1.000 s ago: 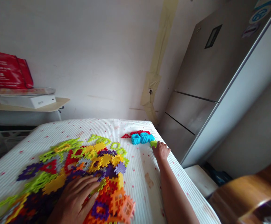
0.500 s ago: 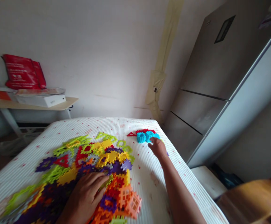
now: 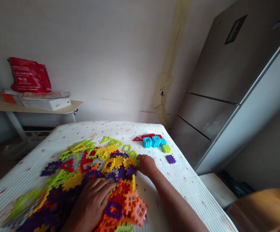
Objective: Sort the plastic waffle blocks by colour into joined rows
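Notched plastic pieces (image 3: 74, 182), mixed colours, heaped on cloth-covered table (image 3: 106, 127), spread from its middle toward the near left. Left hand (image 3: 93, 198) lies over near part of heap, palm down, fingers loosely bent; probably steadying the heap, can't make out whether anything is gripped. Right hand (image 3: 146, 165) at heap's right border, fingers curled in beside a dark purple piece (image 3: 131, 170); fingertips partly hidden, so no call on a grip. Cyan pieces (image 3: 151, 142) bunched by far right corner, red pieces (image 3: 152, 136) just behind; lime piece (image 3: 166, 148) and purple tile (image 3: 171, 159) lie flat, apart, along right edge. Single-colour bunching looks deliberate. Room: cloth strip between heap and purple tile lets right hand travel; more toward far edge. Right edge near both flat pieces, fridge (image 3: 210, 87) close beyond; a nudge could tip one over.
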The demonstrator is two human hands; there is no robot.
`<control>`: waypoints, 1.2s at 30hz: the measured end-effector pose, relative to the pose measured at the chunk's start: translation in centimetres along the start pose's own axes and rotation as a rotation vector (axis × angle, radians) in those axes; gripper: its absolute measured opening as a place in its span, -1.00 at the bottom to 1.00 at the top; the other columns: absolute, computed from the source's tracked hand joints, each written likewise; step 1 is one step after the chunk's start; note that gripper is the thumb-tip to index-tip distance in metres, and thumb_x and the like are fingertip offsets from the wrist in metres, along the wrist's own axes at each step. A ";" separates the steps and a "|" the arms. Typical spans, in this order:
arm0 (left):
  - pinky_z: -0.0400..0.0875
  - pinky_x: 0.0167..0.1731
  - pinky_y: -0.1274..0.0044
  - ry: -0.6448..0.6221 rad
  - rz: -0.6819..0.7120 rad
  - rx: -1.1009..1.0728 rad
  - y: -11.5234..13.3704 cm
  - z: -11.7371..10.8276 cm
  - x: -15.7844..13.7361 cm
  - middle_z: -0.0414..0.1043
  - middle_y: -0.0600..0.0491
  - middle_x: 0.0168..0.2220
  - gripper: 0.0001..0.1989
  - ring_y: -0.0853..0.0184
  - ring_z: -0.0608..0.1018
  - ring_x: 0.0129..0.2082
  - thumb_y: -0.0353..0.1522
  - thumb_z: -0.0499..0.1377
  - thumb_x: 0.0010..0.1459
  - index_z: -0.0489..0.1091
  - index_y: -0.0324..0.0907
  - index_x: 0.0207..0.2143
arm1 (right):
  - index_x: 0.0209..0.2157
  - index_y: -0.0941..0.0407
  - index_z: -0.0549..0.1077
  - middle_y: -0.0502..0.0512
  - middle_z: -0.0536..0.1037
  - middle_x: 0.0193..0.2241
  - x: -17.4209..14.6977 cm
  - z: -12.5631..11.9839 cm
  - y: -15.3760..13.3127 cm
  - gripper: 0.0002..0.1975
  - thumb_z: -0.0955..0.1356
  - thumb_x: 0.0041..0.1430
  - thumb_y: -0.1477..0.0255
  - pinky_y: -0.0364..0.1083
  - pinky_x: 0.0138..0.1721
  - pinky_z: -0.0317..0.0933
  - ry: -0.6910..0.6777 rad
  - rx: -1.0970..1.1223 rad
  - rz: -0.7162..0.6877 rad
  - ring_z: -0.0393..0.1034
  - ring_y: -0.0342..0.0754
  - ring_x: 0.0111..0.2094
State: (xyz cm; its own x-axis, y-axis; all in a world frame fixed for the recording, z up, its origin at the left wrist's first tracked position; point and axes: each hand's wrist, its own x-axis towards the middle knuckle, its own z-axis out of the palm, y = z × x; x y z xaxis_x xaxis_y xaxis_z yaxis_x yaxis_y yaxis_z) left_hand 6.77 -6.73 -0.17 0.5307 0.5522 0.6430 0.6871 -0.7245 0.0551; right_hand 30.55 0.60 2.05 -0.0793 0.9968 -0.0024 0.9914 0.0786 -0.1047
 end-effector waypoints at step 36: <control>0.39 -0.27 0.52 -0.010 -0.016 0.024 -0.1 0.2 -0.1 0.52 0.12 -0.29 -0.61 0.35 0.52 -0.30 -0.51 0.03 0.05 0.36 -0.03 -0.07 | -0.32 0.12 0.43 0.02 0.53 -0.35 0.7 0.3 0.6 -0.64 0.49 -0.23 0.35 -0.21 -0.46 0.12 -0.076 0.350 0.025 0.39 -0.08 -0.36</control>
State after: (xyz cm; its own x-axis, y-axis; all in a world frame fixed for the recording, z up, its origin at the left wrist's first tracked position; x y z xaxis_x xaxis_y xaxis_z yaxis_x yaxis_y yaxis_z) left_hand 6.79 -6.65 -0.45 0.5243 0.5678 0.6346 0.7071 -0.7055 0.0470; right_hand 31.02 1.34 1.74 -0.0758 0.9938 -0.0814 0.8985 0.0327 -0.4377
